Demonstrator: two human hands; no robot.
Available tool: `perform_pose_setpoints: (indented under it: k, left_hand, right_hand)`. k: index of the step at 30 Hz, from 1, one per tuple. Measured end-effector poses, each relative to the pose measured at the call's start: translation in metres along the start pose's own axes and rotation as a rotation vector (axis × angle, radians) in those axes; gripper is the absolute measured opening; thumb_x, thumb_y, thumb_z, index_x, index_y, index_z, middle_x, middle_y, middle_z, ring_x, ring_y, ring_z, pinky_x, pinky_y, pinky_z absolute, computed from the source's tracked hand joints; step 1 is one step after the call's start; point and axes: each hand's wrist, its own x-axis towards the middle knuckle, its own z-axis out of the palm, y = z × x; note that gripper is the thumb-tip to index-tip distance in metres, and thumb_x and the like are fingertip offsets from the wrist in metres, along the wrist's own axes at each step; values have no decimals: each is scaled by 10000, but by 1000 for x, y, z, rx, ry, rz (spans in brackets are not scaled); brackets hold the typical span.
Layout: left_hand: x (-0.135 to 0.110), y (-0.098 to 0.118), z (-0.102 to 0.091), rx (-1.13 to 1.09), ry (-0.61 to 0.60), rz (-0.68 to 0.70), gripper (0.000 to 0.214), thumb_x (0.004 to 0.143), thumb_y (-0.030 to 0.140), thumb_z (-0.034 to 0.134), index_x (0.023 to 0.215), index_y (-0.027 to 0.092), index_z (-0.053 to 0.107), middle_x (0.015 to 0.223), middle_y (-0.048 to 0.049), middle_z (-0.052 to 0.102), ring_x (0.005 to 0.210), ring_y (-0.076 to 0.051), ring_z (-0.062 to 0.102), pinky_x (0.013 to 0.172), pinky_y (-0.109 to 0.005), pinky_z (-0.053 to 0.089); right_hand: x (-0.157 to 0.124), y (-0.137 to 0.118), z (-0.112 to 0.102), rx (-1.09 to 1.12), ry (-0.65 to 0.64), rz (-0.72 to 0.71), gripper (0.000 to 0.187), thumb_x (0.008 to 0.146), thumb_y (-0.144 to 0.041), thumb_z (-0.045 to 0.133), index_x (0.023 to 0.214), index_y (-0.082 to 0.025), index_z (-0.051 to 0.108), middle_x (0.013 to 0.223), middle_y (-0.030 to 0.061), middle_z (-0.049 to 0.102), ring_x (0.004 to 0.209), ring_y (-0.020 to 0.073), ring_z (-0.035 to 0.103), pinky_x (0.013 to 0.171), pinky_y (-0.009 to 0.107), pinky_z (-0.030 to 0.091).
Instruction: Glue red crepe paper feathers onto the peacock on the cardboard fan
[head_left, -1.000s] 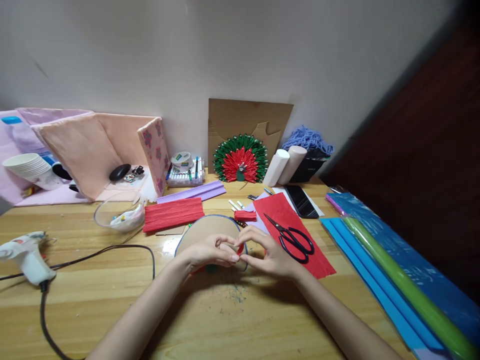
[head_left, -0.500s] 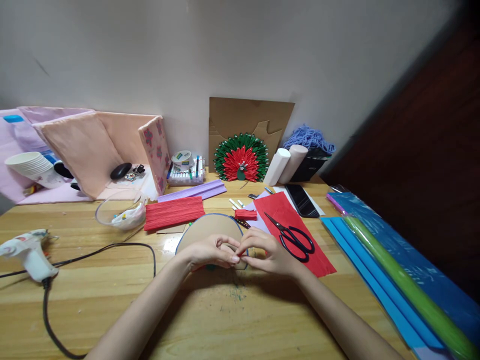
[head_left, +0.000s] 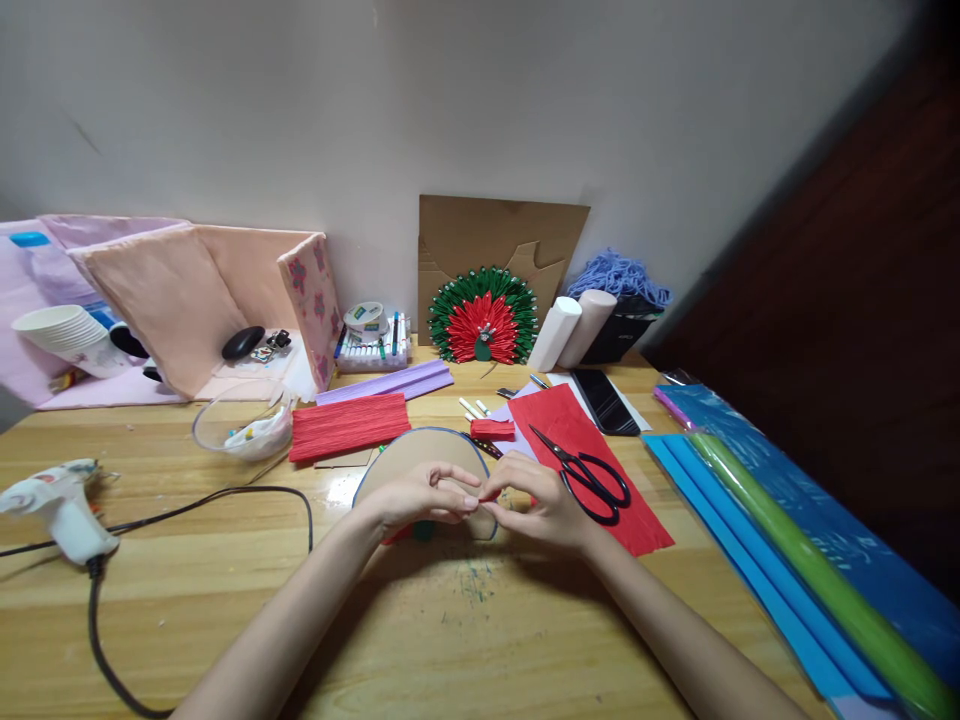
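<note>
My left hand (head_left: 427, 500) and my right hand (head_left: 536, 500) meet fingertip to fingertip, both pinched. Between them is a small piece of red crepe paper, now almost wholly hidden by the fingers. Below the hands lies a round cardboard piece (head_left: 420, 452) with a blue outlined edge. Part of a green spot (head_left: 424, 530) shows on it under my left hand. Black-handled scissors (head_left: 592, 482) rest, slightly spread, on a red paper sheet (head_left: 637, 520) just right of my right hand. A small folded red strip (head_left: 493, 430) lies beyond the fingers.
A glue gun (head_left: 64, 505) with its black cord stands at left. Behind are folded red crepe paper (head_left: 349, 427), a clear bowl (head_left: 217, 425), a marker box (head_left: 373, 352) and a red-green peacock craft (head_left: 484, 318) against cardboard. A phone (head_left: 604, 400) and rolled papers (head_left: 795, 540) lie right.
My fingertips have shifted slightly upward and closed closer together. The red bit seen between them before is now mostly covered. Everything else on the table stays in place.
</note>
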Motion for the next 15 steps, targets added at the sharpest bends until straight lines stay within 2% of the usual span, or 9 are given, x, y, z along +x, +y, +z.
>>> perform_pose_setpoints:
  k: [9,15]
  left_hand:
    - [-3,6,4,14,20,-21,433,543,238,784,935,149,622,778,-23,662,748,-128,589,740,-274,427]
    - [-3,6,3,37,10,5,456,528,251,789,937,138,622,674,3,645,612,-98,558,676,-255,413]
  right_hand:
    - [-1,3,4,0,0,9,114,768,-164,590,847,-232,637,756,35,657,716,178,546,657,337,433]
    - [0,1,7,3,10,26,104,762,-170,587,837,-229,629,757,38,648,723,178,550,649,329,440]
